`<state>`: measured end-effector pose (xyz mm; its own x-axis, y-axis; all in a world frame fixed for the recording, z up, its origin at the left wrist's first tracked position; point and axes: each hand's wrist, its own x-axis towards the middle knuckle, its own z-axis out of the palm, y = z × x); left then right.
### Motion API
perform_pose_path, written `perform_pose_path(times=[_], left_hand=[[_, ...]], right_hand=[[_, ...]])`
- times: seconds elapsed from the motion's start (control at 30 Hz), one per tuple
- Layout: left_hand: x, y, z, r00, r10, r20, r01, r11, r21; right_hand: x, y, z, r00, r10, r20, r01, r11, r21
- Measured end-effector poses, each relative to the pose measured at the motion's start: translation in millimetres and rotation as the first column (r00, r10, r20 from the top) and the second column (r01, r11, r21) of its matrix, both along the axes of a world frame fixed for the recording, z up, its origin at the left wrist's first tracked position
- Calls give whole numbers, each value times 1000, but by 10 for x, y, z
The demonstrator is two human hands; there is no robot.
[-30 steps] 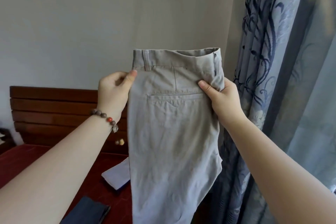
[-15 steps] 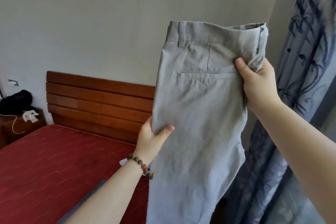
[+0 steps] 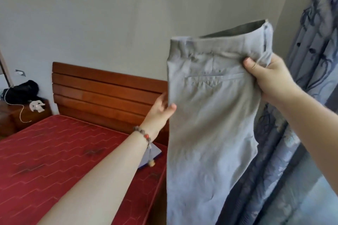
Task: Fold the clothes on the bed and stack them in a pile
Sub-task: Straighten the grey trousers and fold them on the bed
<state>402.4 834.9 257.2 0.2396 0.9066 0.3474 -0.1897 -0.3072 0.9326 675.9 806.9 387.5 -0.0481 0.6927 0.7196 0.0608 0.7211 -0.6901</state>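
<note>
Holding the trousers (image 3: 210, 124) in the air beside the bed's (image 3: 54, 151) right edge, your right hand (image 3: 270, 78) pinches the waistband corner. Your left hand (image 3: 161, 113) grips the opposite side seam lower down, thumb in front. The hands are apart. Legs hang past the bottom of view.

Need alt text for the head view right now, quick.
Both hands hold light grey trousers up in the air: right hand grips the waistband, left hand pinches the left edge lower down, above a red patterned mattress with a wooden slatted headboard.
</note>
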Motion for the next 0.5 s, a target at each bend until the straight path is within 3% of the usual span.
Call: perform_pose_path(times=[0.13,0.27,0.4,0.5], left_hand=[[137,-82,522,990,40,133,-41,999,2],[104,-212,482,973,125,193,-113,991,-73],[177,-548,398,954,255,157,-266,963,51],[155,-884,366,890,446,96,-456,867,201]], right_hand=[[-35,-67,-224,996,86,20,-83,989,-121],[11,-136,-381,990,139,33,-133,979,-155],[6,-187,-452,982,181,52,-170,972,-162],[-65,-231,-361,968,231,102,-211,962,-173]])
